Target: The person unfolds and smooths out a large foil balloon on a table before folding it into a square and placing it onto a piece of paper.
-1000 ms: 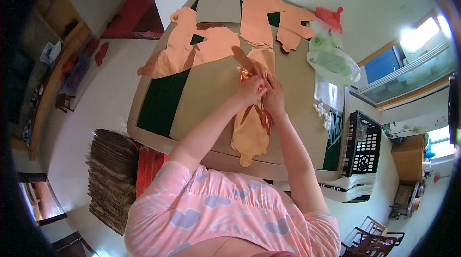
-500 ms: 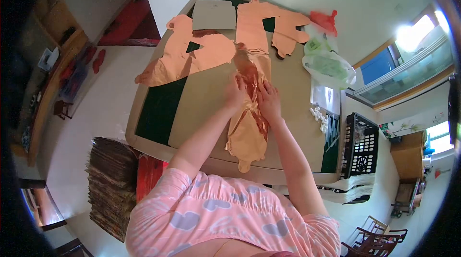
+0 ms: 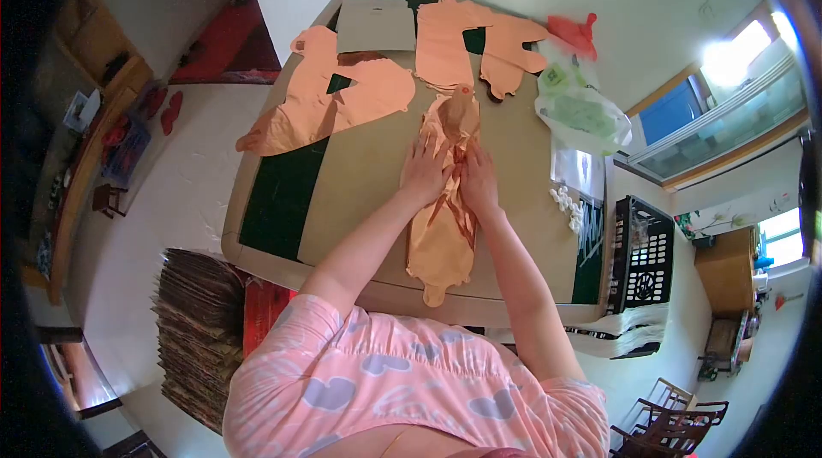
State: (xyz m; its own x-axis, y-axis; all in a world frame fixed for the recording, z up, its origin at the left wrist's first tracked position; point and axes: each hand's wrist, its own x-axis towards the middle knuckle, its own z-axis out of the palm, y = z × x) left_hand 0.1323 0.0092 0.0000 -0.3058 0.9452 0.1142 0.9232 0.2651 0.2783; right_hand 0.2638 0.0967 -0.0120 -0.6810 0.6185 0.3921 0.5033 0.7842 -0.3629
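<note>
Fingers of the left hand (image 3: 424,177) lie loosely spread on the creased foil piece (image 3: 440,250) on the counter (image 3: 364,193), seemingly smoothing it, which calls for even pressure, beside the right hand (image 3: 479,180), its grip impossible to tell.

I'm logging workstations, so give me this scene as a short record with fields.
left hand: fingers spread on the long foil piece
right hand: on the same piece, close beside the left
table, far left: wide foil shape, grey sheet
table, right: plastic bag, small white items
right of table: black crate
</note>
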